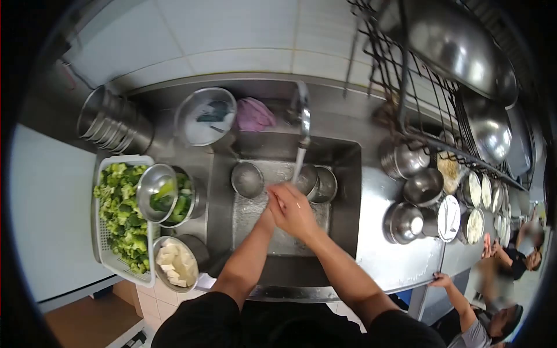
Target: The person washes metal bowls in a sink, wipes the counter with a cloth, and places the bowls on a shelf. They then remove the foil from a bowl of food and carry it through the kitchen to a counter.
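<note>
Both hands, left hand [268, 217] under right hand [293, 210], fingers pressed together empty, sit beneath the tap [303, 119] stream, over the sink [348, 191].

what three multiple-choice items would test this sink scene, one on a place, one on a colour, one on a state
1. Where is the white plastic basket of green broccoli?
A. on the counter left of the steel sink
B. inside the sink
C. on the wire rack

2. What colour is the crumpled cloth behind the sink?
A. yellow
B. purple-pink
C. black

3. What state is the steel tap in?
A. off
B. running
C. removed

Answers: 1 A, the basket sits on the left counter beside bowls. 2 B, the cloth by the back wall is purple-pink. 3 B, a stream falls onto the left hand and right hand, pressed together under it.
</note>
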`<action>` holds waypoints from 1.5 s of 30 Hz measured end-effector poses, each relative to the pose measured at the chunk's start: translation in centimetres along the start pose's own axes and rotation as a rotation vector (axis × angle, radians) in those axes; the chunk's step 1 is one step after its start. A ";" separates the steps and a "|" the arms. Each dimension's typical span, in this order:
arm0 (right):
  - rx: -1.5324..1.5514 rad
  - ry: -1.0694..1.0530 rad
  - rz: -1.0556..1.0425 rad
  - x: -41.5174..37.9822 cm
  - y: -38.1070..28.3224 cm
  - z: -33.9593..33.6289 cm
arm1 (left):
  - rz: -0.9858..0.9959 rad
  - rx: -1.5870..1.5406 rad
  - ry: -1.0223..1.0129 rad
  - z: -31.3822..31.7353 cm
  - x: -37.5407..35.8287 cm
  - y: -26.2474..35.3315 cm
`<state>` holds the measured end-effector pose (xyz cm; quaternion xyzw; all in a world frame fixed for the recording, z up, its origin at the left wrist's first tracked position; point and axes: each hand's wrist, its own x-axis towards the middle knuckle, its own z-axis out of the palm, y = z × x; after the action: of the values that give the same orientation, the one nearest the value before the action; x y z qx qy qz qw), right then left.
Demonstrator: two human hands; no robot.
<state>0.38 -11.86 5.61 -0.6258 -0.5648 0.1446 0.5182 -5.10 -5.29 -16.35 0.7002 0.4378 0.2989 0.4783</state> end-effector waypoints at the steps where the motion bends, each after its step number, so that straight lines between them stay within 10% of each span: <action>1: 0.021 0.036 -0.106 4.3 -0.9 2.1 | -0.133 -0.108 -0.120 -1.2 -1.0 0.6; 4: -0.088 -0.025 -0.199 17.0 -1.1 9.1 | -0.383 -0.328 -0.371 -3.4 -2.3 1.2; 6: -0.384 -0.242 -0.019 24.5 1.4 15.0 | -0.120 0.337 -0.274 -4.1 -2.6 0.1; 11: -0.666 -0.658 0.166 29.6 5.1 20.7 | 0.188 0.460 -0.316 -9.1 -4.6 -1.2; 14: -0.553 -0.521 0.265 31.1 3.6 19.5 | -0.245 0.378 -0.277 -12.0 -4.5 3.0; 17: -0.425 -0.126 -0.024 28.1 2.2 15.1 | -0.297 0.037 -0.067 -11.3 -4.5 -2.1; 18: -0.325 -0.003 -0.105 26.1 0.6 12.4 | -0.519 -0.499 0.001 -11.1 -4.2 -1.3; 22: -0.097 0.137 0.237 13.0 -2.4 4.2 | -0.669 -0.755 -0.006 -11.3 -3.1 -0.2; 25: -0.333 0.360 0.431 0.8 9.6 6.8 | -0.741 -0.731 -0.038 -12.6 -2.0 6.9; 26: -0.124 0.289 0.747 -1.5 11.3 7.7 | -0.705 -0.671 -0.020 -12.1 -1.9 6.9; 27: -0.444 0.205 0.659 -3.6 14.0 9.6 | -0.709 -0.673 -0.020 -10.0 -2.4 5.0; 30: -0.066 -0.075 0.829 -4.6 14.4 12.6 | -0.591 -0.531 0.073 -6.2 -2.2 -3.9; 32: 0.164 -0.385 0.746 -6.7 16.9 11.8 | -0.522 -0.426 0.132 -5.0 -1.5 -10.5; 33: 0.170 -0.390 0.747 -7.3 19.2 10.6 | -0.837 -0.614 0.156 -9.1 -1.2 1.7; 35: -0.327 -0.500 0.076 -8.1 23.9 7.5 | -0.800 -0.503 0.170 -6.3 -2.1 1.7; 38: -0.137 -0.012 0.465 -6.8 23.3 11.6 | -0.545 -0.345 0.189 -3.7 -1.6 0.3; 39: -0.107 -0.471 0.738 -5.4 20.9 10.6 | -0.596 -0.443 0.161 -5.2 -0.3 -0.4; 40: -0.107 -0.481 0.731 -5.6 22.5 9.6 | -0.642 -0.541 0.139 -6.8 0.8 -1.3; 42: -0.441 -0.958 -0.009 -6.4 27.6 7.4 | -0.671 -0.406 0.057 -8.2 1.2 -2.7; 43: -0.666 -0.847 -0.398 -4.7 26.8 6.2 | -0.711 -0.328 -0.160 -8.2 1.3 -2.3; 45: -0.629 -0.698 -0.414 -2.2 23.6 5.2 | -0.646 -0.112 -0.464 -7.7 2.9 -1.3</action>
<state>8.78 -7.10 -16.65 -0.5410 -0.8323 0.0623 0.1034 -10.67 0.66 -14.79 0.5485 0.4988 -0.0093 0.6710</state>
